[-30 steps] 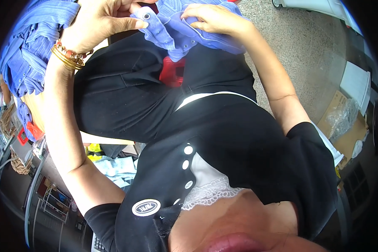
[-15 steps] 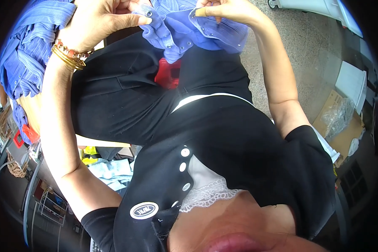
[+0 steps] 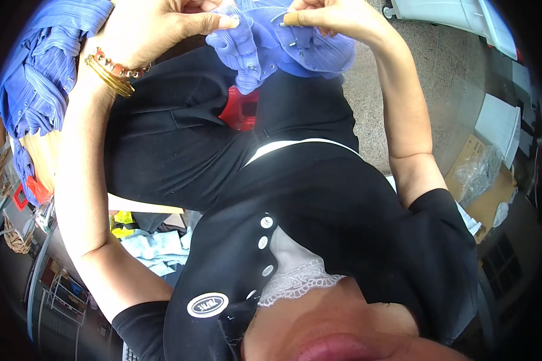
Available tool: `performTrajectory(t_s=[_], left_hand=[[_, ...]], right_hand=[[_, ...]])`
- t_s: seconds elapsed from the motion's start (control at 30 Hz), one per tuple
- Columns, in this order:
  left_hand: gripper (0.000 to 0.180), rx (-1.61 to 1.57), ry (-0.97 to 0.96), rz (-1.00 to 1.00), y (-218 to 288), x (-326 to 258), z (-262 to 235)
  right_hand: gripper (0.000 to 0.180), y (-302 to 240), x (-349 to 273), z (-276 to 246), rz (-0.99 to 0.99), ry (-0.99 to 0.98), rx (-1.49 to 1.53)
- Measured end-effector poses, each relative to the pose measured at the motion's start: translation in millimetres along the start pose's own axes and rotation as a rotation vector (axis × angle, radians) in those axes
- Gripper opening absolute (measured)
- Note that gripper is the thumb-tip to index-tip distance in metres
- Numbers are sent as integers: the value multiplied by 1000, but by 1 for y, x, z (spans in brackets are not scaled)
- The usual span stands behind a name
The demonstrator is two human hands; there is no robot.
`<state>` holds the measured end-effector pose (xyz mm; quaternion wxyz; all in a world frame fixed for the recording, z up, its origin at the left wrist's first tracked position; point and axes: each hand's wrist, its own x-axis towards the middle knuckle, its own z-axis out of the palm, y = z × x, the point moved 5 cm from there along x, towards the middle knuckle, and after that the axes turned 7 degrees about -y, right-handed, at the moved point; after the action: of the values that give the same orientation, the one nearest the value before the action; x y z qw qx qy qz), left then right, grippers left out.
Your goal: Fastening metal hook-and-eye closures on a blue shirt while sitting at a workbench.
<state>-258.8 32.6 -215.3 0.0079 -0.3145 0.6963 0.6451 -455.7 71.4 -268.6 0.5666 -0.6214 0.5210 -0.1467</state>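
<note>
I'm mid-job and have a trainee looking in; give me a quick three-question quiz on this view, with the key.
1. True or false: the left hand and the right hand both hold the blue ribbed garment.
2. Which wrist wears the gold bangles? A: left; B: right; C: neither.
3. What crumpled thing lies on the brown cardboard at the picture's right?

Key:
1. True.
2. A.
3. Clear plastic wrap.

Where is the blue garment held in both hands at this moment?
In the head view, the garment is at top centre, between the left hand and the right hand, partly over the black trousers.
</note>
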Motion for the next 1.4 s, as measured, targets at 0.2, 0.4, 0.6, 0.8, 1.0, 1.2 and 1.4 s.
performTrajectory(t_s=[0.2,0.4,0.6,0.8,1.0,1.2,1.4], left_hand=[[7,-82,18,26,-5,-1,1],[9,-54,83,46,-1,2,2],[12,59,163,45,5,-1,3],[13,6,219,51,-2,0,2],[10,-82,231,80,0,-2,10],[10,25,251,91,0,-8,7],[10,35,285,178,3,-5,7]], right_hand=[[23,-5,0,23,49,141,722],[23,-1,6,46,1,161,949],[22,-7,6,46,-46,142,915],[22,-11,1,46,-70,154,864],[21,-14,-4,44,-89,141,862],[19,-20,-9,39,-60,189,708],[19,-14,-8,39,-119,163,807]])
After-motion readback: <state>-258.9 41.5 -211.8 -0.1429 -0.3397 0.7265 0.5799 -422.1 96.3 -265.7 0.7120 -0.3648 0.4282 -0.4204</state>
